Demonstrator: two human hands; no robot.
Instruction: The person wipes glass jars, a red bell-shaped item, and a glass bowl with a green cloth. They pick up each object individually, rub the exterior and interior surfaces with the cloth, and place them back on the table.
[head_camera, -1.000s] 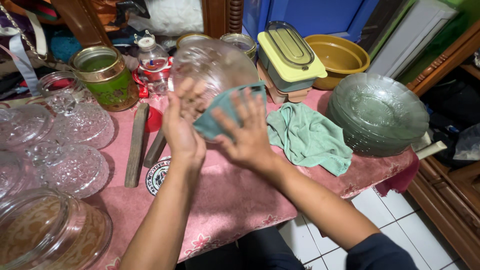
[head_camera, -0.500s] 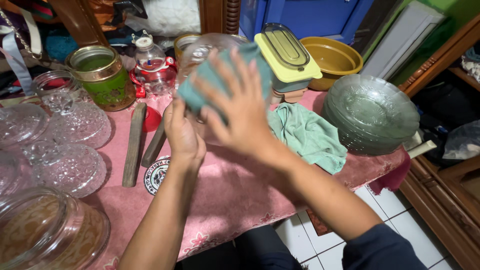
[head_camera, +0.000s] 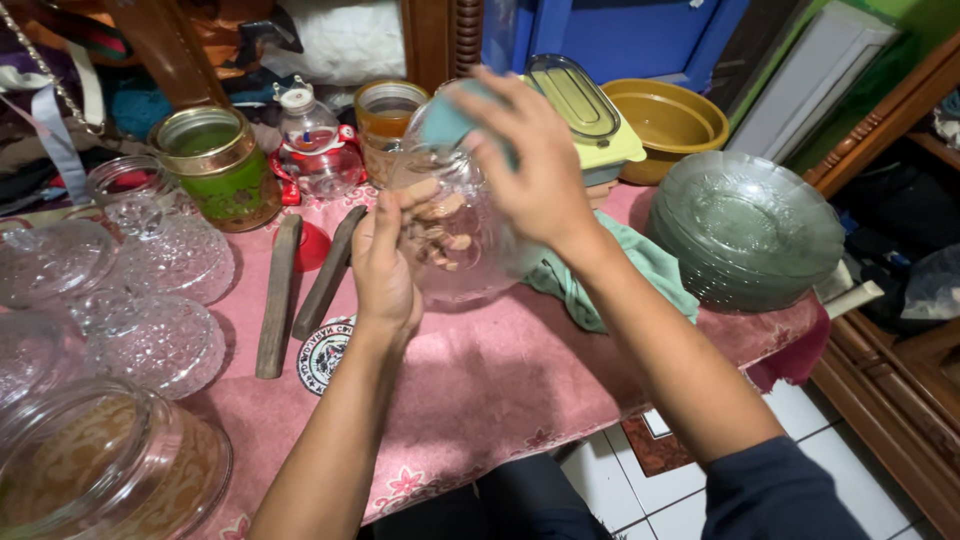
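Our left hand (head_camera: 385, 265) cups the glass jar (head_camera: 455, 225) from below-left while our right hand (head_camera: 535, 165) presses a teal cloth (head_camera: 447, 118) on its top

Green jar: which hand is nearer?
Left. The left hand holds the clear bowl just right of the green jar; the right hand is farther right, on the bowl's top.

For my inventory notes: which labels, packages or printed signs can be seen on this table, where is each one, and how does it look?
Round printed emblem: on the pink tablecloth below the left hand, black and white, partly hidden by the forearm.
Green band on the gold-rimmed jar: back left of the table.
Small bottle: behind, clear with red parts; label unclear.
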